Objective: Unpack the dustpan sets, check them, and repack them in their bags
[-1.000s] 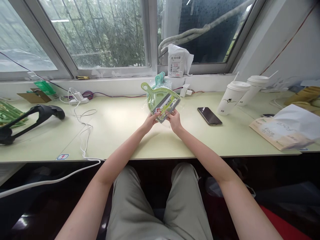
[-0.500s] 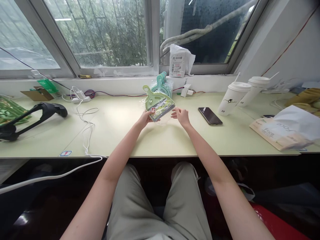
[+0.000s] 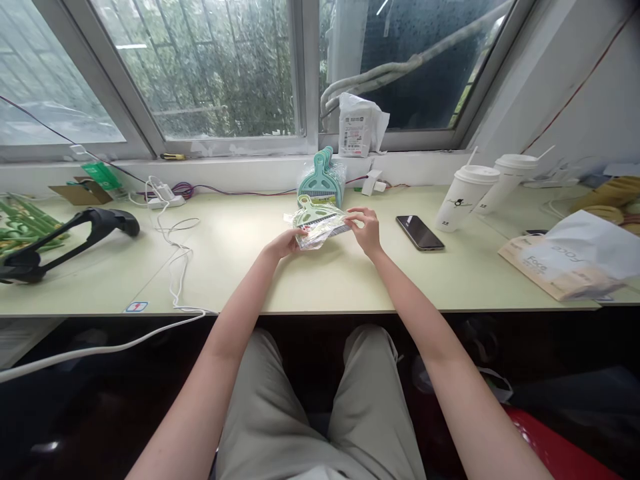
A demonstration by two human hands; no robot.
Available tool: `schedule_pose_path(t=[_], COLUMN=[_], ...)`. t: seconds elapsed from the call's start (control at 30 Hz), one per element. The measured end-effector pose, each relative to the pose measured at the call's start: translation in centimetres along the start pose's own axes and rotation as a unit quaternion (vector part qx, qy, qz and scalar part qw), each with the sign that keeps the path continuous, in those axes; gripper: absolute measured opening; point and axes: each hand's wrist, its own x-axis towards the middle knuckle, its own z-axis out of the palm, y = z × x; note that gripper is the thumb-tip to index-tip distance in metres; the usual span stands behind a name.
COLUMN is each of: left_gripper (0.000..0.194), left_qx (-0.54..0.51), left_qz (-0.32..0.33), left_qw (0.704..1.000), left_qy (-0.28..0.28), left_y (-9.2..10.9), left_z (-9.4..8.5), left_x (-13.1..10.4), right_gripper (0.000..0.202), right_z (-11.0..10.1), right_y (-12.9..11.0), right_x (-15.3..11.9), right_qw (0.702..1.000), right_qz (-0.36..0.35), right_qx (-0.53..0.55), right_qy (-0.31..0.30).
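Note:
A light-green mini dustpan with a grey brush (image 3: 314, 212), in a clear plastic wrapper (image 3: 320, 231), is held just above the table in front of me. My left hand (image 3: 284, 245) is closed on its left front corner, thumb on top. At the right end, my right hand (image 3: 367, 231) pinches the wrapper between thumb and fingers. Glare and crumpled film hide part of the label and bristles. Right behind it, against the wall below the window, stands a stack of wrapped teal dustpans (image 3: 321, 179).
Right of my hands lie a phone (image 3: 420, 232), two white lidded cups (image 3: 463, 200) with straws and a paper bag (image 3: 545, 263). Leftward are a white cable (image 3: 175, 267), a power strip (image 3: 164, 200) and a black headset-like frame (image 3: 95, 219). A white package (image 3: 356, 130) sits on the sill.
The dustpan has tipped, its handle now lower and its front edge turned up towards me. My right hand has risen slightly and now pinches the wrapper at the right end.

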Motion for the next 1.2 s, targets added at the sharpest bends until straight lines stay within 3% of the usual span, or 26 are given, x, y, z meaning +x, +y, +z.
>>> schedule_pose_path(t=[0.17, 0.3, 0.57, 0.87, 0.97, 1.07, 1.2], left_gripper=[0.040, 0.040, 0.037, 0.053, 0.053, 0.070, 0.107], left_qx=[0.043, 0.051, 0.017, 0.111, 0.133, 0.167, 0.198], left_qz=[-0.032, -0.030, 0.014, 0.034, 0.033, 0.047, 0.178], left_qw=[0.997, 0.998, 0.998, 0.989, 0.987, 0.984, 0.961], left_qy=[-0.049, -0.037, -0.058, -0.088, -0.083, -0.044, 0.074], left_y=[-0.1, 0.0, 0.1, -0.2, 0.0, -0.3, -1.0], left_z=[0.6, 0.9, 1.1, 0.8, 0.6, 0.9, 1.9], left_x=[-0.6, -0.6, -0.9, -1.0, -1.0, -0.6, 0.0], right_gripper=[0.011, 0.016, 0.018, 0.016, 0.035, 0.062, 0.064], right_z=[0.9, 1.1, 0.4, 1.2, 1.5, 1.5, 1.3], right_y=[1.6, 1.9, 1.3, 2.1, 2.4, 2.7, 2.7], right_x=[-0.2, -0.3, -0.2, -0.4, -0.7, -0.8, -0.7], right_qw=[0.997, 0.991, 0.994, 0.993, 0.968, 0.912, 0.878], right_qz=[0.060, 0.098, 0.072, 0.091, 0.164, 0.292, 0.372], right_qx=[0.038, 0.089, 0.083, 0.077, 0.180, 0.270, 0.296], right_qy=[-0.004, -0.012, 0.000, -0.012, -0.065, -0.105, -0.050])
